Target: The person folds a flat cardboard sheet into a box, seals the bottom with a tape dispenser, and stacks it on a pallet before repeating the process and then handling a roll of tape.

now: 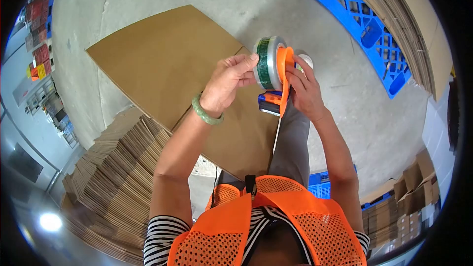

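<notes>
My left hand (228, 80) pinches the near edge of a roll of tape (265, 64), silver-grey with a green printed band, thumb on its outer face. The roll sits on an orange tape dispenser (285, 69) with a dark blue part at its lower end. Around the other side of the dispenser, my right hand (306, 88) has its fingers closed on the orange frame. Below both hands lies a flat brown cardboard sheet (167, 59), creased across its middle, its near end by my legs. A green bangle (207, 112) circles my left wrist.
A tall stack of folded cardboard (113, 177) stands at the lower left. At the upper right, a blue plastic pallet (354, 24) carries more cardboard sheets (394, 15). A blue crate (320, 185) is beside my leg. More cardboard (414, 182) lies at the right.
</notes>
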`<state>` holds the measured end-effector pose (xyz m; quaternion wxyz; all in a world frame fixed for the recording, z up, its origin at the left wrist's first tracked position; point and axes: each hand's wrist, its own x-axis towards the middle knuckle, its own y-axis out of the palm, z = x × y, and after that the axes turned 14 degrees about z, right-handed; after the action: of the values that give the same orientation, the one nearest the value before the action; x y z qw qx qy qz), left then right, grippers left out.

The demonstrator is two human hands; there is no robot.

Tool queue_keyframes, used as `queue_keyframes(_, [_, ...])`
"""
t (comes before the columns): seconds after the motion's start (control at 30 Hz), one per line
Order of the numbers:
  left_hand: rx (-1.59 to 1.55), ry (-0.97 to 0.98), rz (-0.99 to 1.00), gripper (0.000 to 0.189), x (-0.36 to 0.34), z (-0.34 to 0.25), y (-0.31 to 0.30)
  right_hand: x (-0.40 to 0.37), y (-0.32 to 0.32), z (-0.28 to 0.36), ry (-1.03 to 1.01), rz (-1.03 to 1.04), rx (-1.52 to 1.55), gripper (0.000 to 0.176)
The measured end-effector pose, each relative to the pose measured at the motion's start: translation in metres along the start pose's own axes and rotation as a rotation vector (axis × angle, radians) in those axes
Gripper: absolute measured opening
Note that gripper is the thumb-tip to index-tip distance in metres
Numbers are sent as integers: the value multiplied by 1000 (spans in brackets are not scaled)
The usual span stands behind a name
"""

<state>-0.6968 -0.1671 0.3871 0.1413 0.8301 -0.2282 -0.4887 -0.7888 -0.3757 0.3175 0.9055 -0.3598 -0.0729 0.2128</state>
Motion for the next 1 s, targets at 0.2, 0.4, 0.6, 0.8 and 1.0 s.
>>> queue_keyframes(0.2, [-62, 29, 24, 32, 0, 1, 8, 2, 17, 18, 82, -73, 247, 66])
queue_keyframes(0.4, [4, -17, -109, 21, -7, -14, 17, 19, 22, 19, 19, -164, 325, 71])
queue_keyframes(0.6, [-191, -60, 77, 16, -5, -12, 6, 7, 19, 5, -27, -35, 191, 101])
queue_keyframes(0.8, [-49, 56, -75, 16, -2, -5, 14, -5, 10, 19, 161, 226, 532, 119])
queue_keyframes(1.0, [-78, 148, 10, 22, -8, 12, -5, -10, -11, 24, 81, 178, 454, 119])
